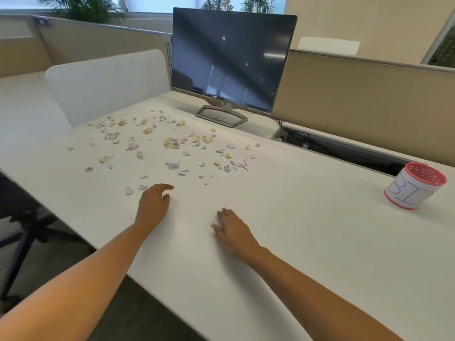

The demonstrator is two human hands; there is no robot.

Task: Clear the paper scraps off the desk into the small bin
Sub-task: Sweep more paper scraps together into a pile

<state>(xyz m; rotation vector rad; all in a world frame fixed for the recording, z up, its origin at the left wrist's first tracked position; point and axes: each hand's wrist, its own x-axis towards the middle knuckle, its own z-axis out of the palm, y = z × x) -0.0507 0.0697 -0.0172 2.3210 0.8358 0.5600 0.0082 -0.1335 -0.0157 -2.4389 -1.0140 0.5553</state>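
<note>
Head cam: left hand hovers low over the desk, palm down, fingers loosely curved, index reaching forward. It grips nothing visible. Two small scraps lie just to its left, near the fingertips.

Right hand is palm down, fingers spread and only slightly bent, tips on the desk surface. Nothing visibly gripped. One tiny white scrap sits right at its leftmost fingertip; can't tell if it's touching. Both forearms are bare and come in from the bottom edge.

Paper scraps: a loose scatter of yellow, white and pale purple bits on the desk ahead of the left hand, spreading back towards the monitor stand. Densest cluster is mid-desk; a few strays reach close to the left hand. Some are motion-blurred.

Small bin: upright on the desk at far right, well apart from both hands and from the scatter. Red rim and base, white paper wrap with blue handwritten letters, "BI" readable. Scraps are visible inside it.

Behind: a dark Dell monitor at the back of the desk. A white divider panel stands to its left and a beige partition to its right, with an open cable tray below the partition. Office chair base is on the floor at left. Plants along the top edge.
</note>
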